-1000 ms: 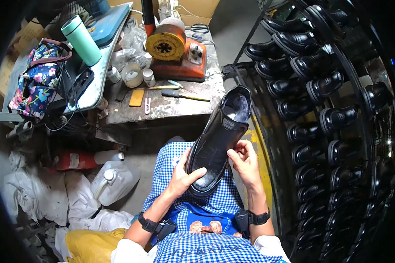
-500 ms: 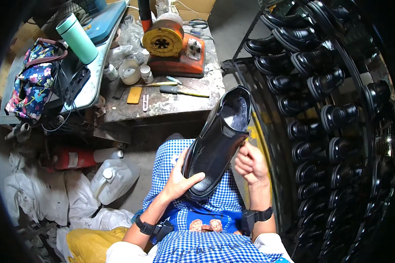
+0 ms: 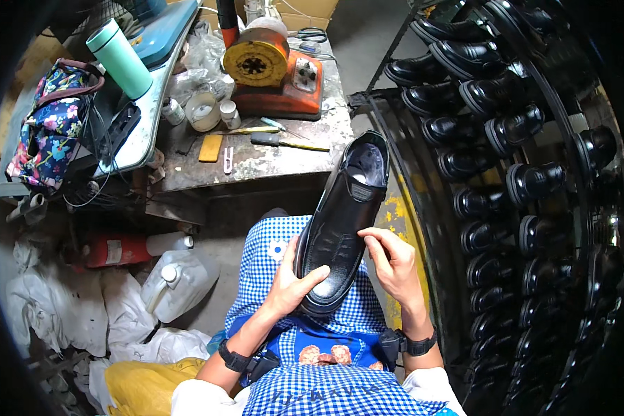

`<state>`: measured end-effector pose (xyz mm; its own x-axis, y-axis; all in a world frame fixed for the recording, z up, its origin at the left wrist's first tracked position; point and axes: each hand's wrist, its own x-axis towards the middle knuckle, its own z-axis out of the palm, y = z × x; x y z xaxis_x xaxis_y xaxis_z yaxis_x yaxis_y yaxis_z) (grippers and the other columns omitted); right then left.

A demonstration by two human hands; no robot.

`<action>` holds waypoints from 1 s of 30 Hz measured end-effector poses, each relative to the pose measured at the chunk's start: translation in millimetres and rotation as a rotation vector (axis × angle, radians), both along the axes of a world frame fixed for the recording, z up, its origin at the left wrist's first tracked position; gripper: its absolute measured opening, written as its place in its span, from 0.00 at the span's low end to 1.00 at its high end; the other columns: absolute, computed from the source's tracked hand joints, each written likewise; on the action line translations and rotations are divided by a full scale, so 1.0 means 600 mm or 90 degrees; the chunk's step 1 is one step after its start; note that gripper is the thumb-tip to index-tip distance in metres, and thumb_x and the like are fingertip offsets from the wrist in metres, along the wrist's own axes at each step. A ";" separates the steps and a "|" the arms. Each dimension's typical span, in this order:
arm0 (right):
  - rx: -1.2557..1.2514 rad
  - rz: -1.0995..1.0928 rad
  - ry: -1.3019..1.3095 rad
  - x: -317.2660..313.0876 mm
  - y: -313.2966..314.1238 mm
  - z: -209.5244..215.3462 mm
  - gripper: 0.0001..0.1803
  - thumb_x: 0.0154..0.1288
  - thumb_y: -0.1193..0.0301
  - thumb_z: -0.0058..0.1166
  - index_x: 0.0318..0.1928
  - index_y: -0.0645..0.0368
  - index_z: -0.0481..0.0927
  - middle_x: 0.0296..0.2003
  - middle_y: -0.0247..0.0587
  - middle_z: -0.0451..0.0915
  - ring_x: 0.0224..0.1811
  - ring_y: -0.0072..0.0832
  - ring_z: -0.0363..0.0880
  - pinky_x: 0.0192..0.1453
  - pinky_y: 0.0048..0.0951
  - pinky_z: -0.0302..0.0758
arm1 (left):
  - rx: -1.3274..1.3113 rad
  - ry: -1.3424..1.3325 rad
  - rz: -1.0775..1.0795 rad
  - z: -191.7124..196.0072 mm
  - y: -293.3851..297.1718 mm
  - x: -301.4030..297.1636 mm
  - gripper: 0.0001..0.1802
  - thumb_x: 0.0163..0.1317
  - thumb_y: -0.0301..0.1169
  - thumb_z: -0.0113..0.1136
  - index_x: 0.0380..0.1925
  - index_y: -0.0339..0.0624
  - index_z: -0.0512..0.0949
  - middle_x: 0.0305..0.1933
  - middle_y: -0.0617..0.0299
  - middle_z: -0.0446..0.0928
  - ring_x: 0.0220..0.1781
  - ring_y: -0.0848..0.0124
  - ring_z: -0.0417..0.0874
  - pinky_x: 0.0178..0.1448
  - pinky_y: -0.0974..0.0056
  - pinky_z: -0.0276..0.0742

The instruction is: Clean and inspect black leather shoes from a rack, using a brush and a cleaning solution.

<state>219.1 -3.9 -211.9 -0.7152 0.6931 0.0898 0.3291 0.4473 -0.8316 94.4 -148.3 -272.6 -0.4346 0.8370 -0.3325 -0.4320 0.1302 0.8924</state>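
Note:
A black leather slip-on shoe (image 3: 341,225) is tilted above my lap, its toe toward me and its opening pointing away. Its upper shines and has stitching across the front. My left hand (image 3: 290,286) grips it by the toe end, thumb over the upper and fingers around the left side and underneath. Close against the shoe's right edge, my right hand (image 3: 395,269) has its thumb and index finger pinched together. Whatever may be between those fingertips is too small to make out. A blue checked apron (image 3: 263,263) covers my lap below the shoe.
The worn workbench (image 3: 277,163) ahead carries an orange grinding machine (image 3: 277,100), a black-handled tool (image 3: 265,139), a yellow block (image 3: 211,148) and small pots. To the right stands a rack of black shoes (image 3: 485,201). A plastic jug (image 3: 180,281) sits at left.
The shoe has turned so its upper faces me more, and its opening end has shifted slightly left. My right hand has gone from a loose fist beside the shoe to a pinch at its edge.

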 end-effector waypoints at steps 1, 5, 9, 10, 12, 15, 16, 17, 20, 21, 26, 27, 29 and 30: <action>0.000 -0.001 -0.001 -0.002 0.000 -0.003 0.07 0.60 0.79 0.51 0.39 0.65 0.78 0.31 0.48 0.80 0.31 0.34 0.81 0.36 0.26 0.75 | -0.012 0.031 -0.014 0.003 0.002 0.001 0.50 0.51 0.34 0.66 0.65 0.27 0.44 0.62 0.48 0.62 0.63 0.64 0.65 0.66 0.64 0.58; 0.139 -0.011 0.000 -0.012 -0.002 -0.008 0.05 0.59 0.79 0.52 0.37 0.65 0.77 0.32 0.49 0.79 0.33 0.42 0.81 0.35 0.32 0.76 | -0.057 0.124 -0.018 -0.012 -0.002 0.014 0.51 0.51 0.38 0.66 0.65 0.28 0.43 0.62 0.45 0.62 0.63 0.62 0.65 0.65 0.63 0.59; 0.085 0.059 -0.065 -0.013 0.005 0.004 0.06 0.56 0.74 0.57 0.32 0.63 0.75 0.23 0.47 0.77 0.24 0.37 0.78 0.27 0.30 0.73 | -0.060 0.180 -0.018 -0.019 -0.005 0.017 0.52 0.51 0.40 0.66 0.65 0.28 0.43 0.62 0.43 0.63 0.63 0.60 0.66 0.65 0.63 0.60; 0.011 0.098 -0.126 -0.012 0.008 0.007 0.08 0.55 0.72 0.59 0.30 0.63 0.74 0.19 0.46 0.76 0.20 0.36 0.77 0.24 0.30 0.71 | -0.060 0.180 -0.016 -0.017 -0.005 0.017 0.52 0.51 0.40 0.66 0.65 0.28 0.43 0.62 0.43 0.63 0.63 0.60 0.66 0.65 0.63 0.60; 0.023 0.109 -0.133 -0.007 0.012 0.003 0.10 0.54 0.71 0.60 0.29 0.62 0.74 0.17 0.46 0.74 0.18 0.34 0.75 0.23 0.29 0.69 | -0.065 0.125 -0.042 -0.006 -0.004 0.017 0.52 0.51 0.35 0.67 0.65 0.27 0.42 0.66 0.42 0.54 0.67 0.60 0.58 0.69 0.62 0.54; 0.021 0.119 -0.141 -0.001 0.015 0.008 0.10 0.55 0.69 0.60 0.27 0.62 0.74 0.14 0.47 0.72 0.15 0.34 0.74 0.21 0.29 0.68 | -0.099 0.195 -0.060 -0.005 -0.004 0.018 0.53 0.49 0.37 0.68 0.65 0.28 0.42 0.65 0.42 0.55 0.67 0.60 0.60 0.68 0.62 0.56; 0.006 0.112 -0.127 -0.002 0.014 0.009 0.11 0.56 0.69 0.60 0.27 0.63 0.74 0.14 0.48 0.71 0.15 0.34 0.74 0.21 0.30 0.68 | -0.101 0.191 -0.053 -0.006 -0.004 0.018 0.53 0.49 0.37 0.68 0.65 0.27 0.43 0.65 0.41 0.56 0.66 0.59 0.61 0.68 0.62 0.56; -0.010 0.105 -0.113 -0.002 0.013 0.010 0.11 0.56 0.69 0.59 0.26 0.63 0.74 0.14 0.48 0.71 0.15 0.35 0.74 0.21 0.30 0.68 | -0.100 0.191 -0.052 -0.003 -0.004 0.017 0.53 0.49 0.37 0.68 0.65 0.27 0.43 0.65 0.41 0.56 0.66 0.59 0.61 0.68 0.62 0.56; -0.017 0.140 -0.114 0.000 0.019 0.007 0.08 0.57 0.72 0.57 0.27 0.63 0.75 0.14 0.45 0.71 0.13 0.27 0.72 0.19 0.28 0.65 | -0.128 0.238 -0.063 0.001 -0.007 0.016 0.52 0.49 0.38 0.68 0.65 0.28 0.44 0.65 0.41 0.57 0.66 0.59 0.61 0.68 0.63 0.56; -0.022 0.166 -0.127 0.001 0.022 0.008 0.07 0.57 0.73 0.56 0.27 0.64 0.75 0.13 0.42 0.71 0.13 0.23 0.71 0.17 0.27 0.64 | -0.121 0.251 -0.066 -0.003 -0.008 0.015 0.51 0.50 0.37 0.67 0.65 0.28 0.45 0.64 0.43 0.58 0.65 0.60 0.62 0.67 0.63 0.57; -0.370 0.118 0.045 0.020 0.019 -0.036 0.08 0.58 0.76 0.54 0.23 0.64 0.73 0.11 0.33 0.69 0.11 0.15 0.65 0.14 0.20 0.59 | 0.036 -0.090 -0.037 -0.027 -0.007 -0.007 0.46 0.49 0.33 0.67 0.64 0.31 0.51 0.61 0.50 0.63 0.62 0.65 0.66 0.65 0.64 0.60; -0.584 0.039 0.091 0.022 0.015 -0.041 0.09 0.58 0.77 0.54 0.21 0.63 0.73 0.10 0.31 0.68 0.10 0.14 0.64 0.13 0.18 0.58 | 0.035 -0.089 -0.032 -0.027 -0.008 -0.008 0.46 0.49 0.33 0.67 0.64 0.31 0.51 0.61 0.50 0.63 0.62 0.65 0.66 0.65 0.64 0.60; -0.683 0.050 0.241 0.026 0.008 -0.050 0.12 0.62 0.75 0.49 0.20 0.61 0.70 0.08 0.30 0.63 0.05 0.15 0.56 0.09 0.20 0.54 | 0.020 -0.141 -0.032 -0.027 -0.009 -0.009 0.47 0.48 0.33 0.68 0.64 0.31 0.52 0.62 0.49 0.62 0.63 0.64 0.64 0.66 0.64 0.58; -0.733 0.057 0.255 0.029 0.000 -0.056 0.13 0.63 0.74 0.47 0.20 0.61 0.69 0.08 0.29 0.61 0.05 0.16 0.55 0.09 0.20 0.53 | 0.027 -0.098 -0.009 -0.045 -0.013 -0.007 0.41 0.52 0.34 0.66 0.61 0.31 0.57 0.57 0.51 0.68 0.58 0.66 0.70 0.61 0.65 0.66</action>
